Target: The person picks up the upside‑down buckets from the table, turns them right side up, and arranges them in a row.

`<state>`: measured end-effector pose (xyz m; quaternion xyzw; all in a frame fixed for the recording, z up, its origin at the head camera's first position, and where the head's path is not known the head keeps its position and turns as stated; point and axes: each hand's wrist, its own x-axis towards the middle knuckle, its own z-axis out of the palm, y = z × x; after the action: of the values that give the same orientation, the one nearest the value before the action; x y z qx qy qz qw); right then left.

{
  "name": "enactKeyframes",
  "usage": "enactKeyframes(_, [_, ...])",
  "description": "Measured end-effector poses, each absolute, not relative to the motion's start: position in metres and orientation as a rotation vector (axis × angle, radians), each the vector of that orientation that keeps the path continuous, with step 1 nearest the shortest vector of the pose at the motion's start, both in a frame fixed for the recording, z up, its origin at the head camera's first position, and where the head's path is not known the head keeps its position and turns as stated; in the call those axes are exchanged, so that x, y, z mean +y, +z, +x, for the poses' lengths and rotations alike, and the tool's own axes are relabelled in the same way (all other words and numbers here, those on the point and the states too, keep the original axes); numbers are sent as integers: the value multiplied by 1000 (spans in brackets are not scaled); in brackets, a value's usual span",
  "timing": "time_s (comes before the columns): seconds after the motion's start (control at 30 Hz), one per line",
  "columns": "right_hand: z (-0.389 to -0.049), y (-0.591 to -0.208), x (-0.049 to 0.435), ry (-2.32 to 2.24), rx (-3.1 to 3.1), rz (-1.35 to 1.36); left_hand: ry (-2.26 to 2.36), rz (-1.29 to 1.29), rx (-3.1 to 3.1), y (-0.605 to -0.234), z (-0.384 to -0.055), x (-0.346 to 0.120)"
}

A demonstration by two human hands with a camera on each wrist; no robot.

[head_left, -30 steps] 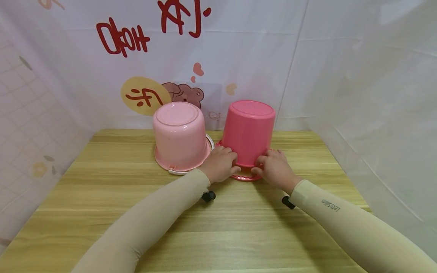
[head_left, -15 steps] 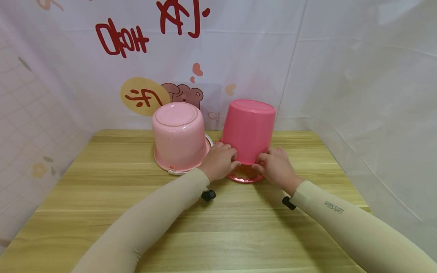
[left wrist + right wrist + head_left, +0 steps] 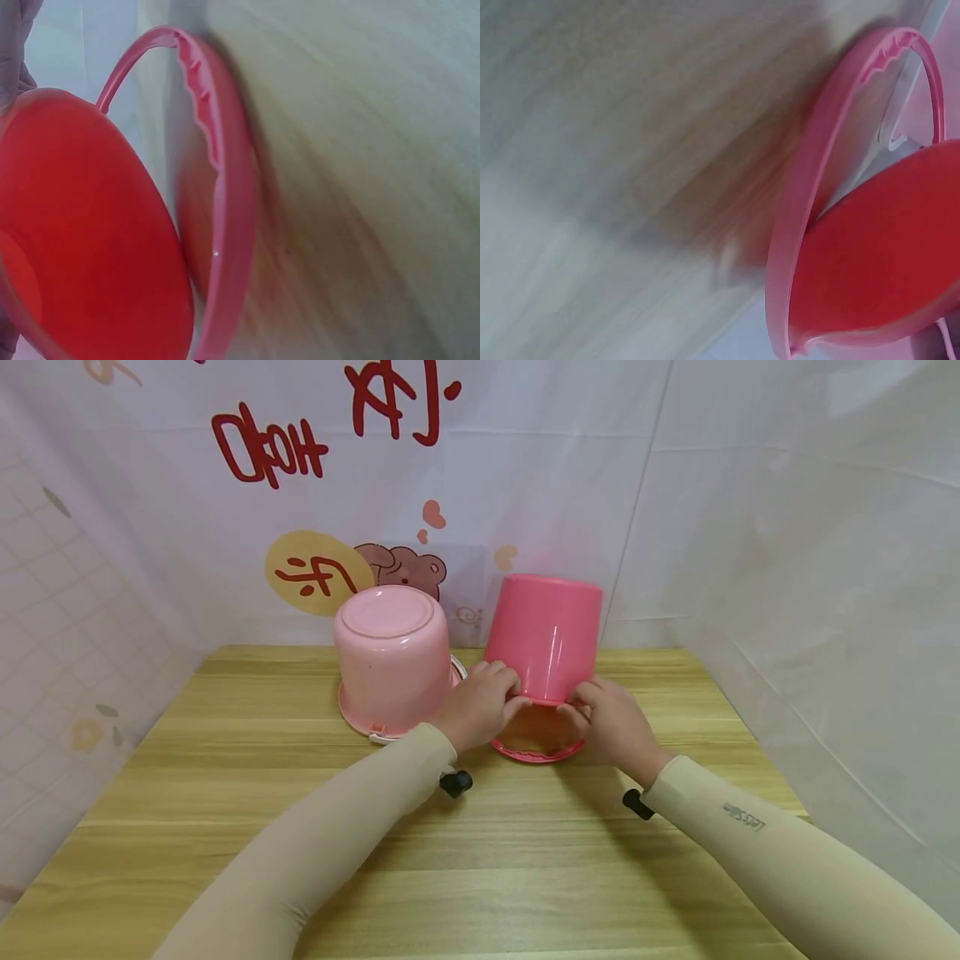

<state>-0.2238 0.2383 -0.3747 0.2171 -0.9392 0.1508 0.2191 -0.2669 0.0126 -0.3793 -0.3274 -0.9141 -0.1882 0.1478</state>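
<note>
A deep pink bucket point(image 3: 543, 635) is upside down in the head view, its near rim raised off the table and its base leaning back. My left hand point(image 3: 480, 706) grips the rim at the left, thumb toward the middle. On the other side my right hand point(image 3: 615, 727) grips the same rim. The bucket's pink handle point(image 3: 536, 757) hangs down in front, its curve at the tabletop. Both wrist views look into the bucket's red-looking inside point(image 3: 90, 225), which holds nothing visible. Most fingertips are hidden by the bucket.
A light pink bucket point(image 3: 393, 668) stands upside down just left of my left hand, its white handle point(image 3: 381, 739) at its base. A printed cloth point(image 3: 555, 460) hangs behind the wooden table point(image 3: 465, 877), and pale cloth point(image 3: 840, 568) lines the right side.
The deep pink bucket's near rim has risen and its base has tipped back, so the gap above the handle is wider. Both hands moved up slightly with it. The light pink bucket stayed put.
</note>
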Motion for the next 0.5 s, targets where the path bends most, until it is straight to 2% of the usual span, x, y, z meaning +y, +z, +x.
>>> enactKeyframes(0.5, [-233, -362, 243, 469, -2267, 852, -700, -923, -2516, -353, -269, 8])
